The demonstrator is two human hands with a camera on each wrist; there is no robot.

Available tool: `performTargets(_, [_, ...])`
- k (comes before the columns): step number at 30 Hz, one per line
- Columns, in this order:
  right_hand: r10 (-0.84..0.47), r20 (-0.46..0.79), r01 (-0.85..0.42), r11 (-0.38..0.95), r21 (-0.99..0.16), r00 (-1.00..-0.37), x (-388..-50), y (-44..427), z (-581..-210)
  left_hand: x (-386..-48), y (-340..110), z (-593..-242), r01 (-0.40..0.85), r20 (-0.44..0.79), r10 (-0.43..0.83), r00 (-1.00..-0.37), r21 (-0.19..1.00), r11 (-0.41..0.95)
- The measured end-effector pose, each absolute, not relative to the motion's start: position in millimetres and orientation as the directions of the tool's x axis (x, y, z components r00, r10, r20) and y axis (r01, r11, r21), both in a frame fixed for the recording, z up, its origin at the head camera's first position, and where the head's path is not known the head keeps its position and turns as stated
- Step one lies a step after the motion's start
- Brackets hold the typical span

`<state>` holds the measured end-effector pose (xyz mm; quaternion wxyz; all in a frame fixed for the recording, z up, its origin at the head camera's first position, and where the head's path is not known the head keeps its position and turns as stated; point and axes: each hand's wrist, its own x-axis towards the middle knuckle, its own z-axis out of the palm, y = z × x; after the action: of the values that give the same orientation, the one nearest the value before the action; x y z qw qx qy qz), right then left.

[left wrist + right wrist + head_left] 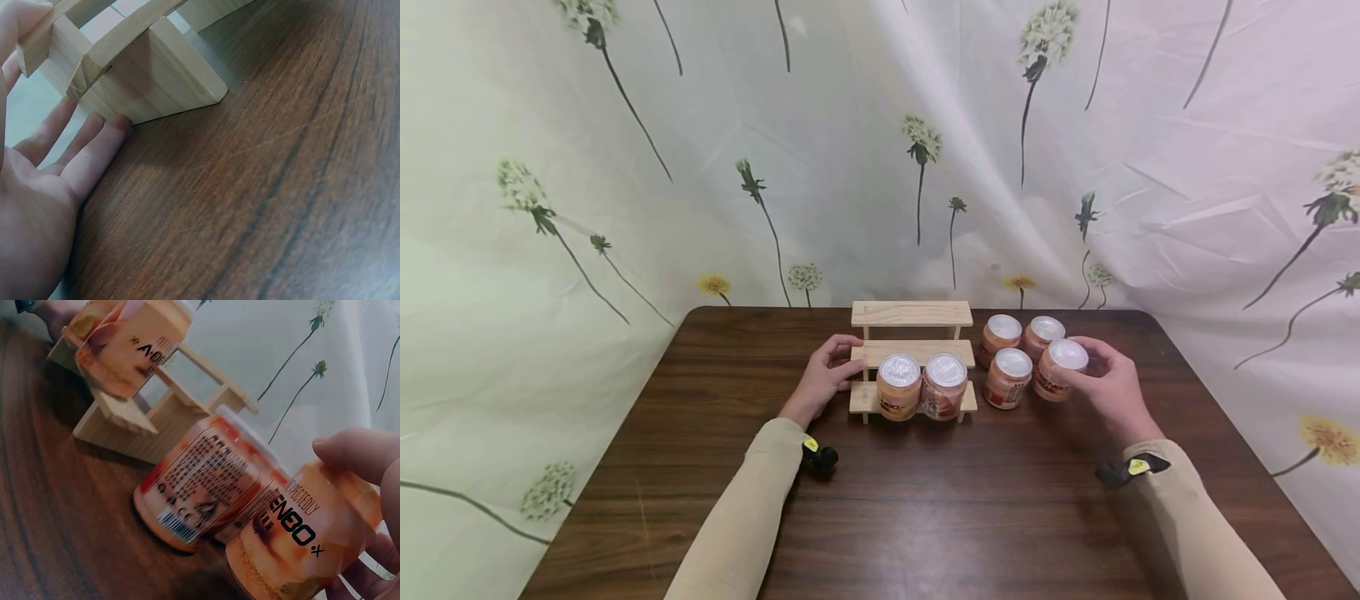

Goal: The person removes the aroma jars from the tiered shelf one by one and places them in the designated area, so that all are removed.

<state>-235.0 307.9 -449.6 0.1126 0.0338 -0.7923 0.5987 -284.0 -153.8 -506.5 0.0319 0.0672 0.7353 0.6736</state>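
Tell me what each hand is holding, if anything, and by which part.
The right hand holds an orange jar by its side. The left hand touches the left end of the wooden rack; whether it grips it cannot be told.

Floral cloth (850, 167) hangs behind a wooden table (985, 517).

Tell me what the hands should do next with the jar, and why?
I'd probably have the right hand carry its jar to the middle step of the wooden rack. That hand already grips the jar, two other jars stand side by side on the lowest step, no jar shows on the middle one, and the left hand touches the rack's left end.
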Motion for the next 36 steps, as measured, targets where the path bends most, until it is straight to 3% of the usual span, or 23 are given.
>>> performTargets(15, [0.065,0.201,-0.171,0.312,-0.934,-0.977,-238.8,312.0,-474.0,-282.1,-153.1,-503.0,0.048,0.037,0.147,-0.988,0.996,0.073])
performTargets(36, [0.033,0.166,-0.14,0.393,-0.909,-0.986,-238.3,311.9,-474.2,-285.1,-153.6,-506.6,0.056,0.044,0.143,-0.989,0.995,0.078])
